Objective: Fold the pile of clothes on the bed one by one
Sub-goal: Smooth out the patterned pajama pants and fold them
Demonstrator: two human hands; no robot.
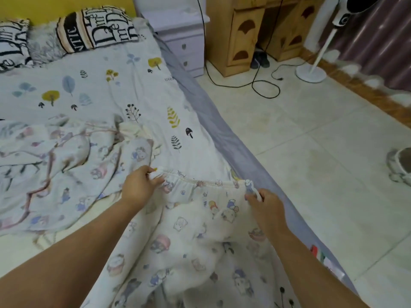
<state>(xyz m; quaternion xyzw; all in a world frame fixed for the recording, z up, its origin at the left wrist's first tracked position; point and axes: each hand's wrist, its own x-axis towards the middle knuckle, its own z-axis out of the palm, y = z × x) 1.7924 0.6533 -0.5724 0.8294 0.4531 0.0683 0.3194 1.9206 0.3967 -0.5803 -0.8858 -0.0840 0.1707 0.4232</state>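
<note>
Both hands are holding up a white cartoon-print garment [200, 230] by its elastic waistband, near the bed's [155, 96] right edge. The left hand [139, 187] is pinching the waistband's left end, fingers curled round the fabric; the right hand [265, 206] is pinching the right end the same way, just beside the bed's grey edge [222, 130]. The waistband is stretching fairly straight between them, the rest of the garment hanging down toward the near edge. A crumpled pile of similar printed clothes [57, 167] is lying on the bed's left side, touching the held garment. Lettered pillows [95, 27] are sitting at the far edge. On the floor, a fan stand [311, 73] and black cable [264, 85] are lying beyond the bed.
</note>
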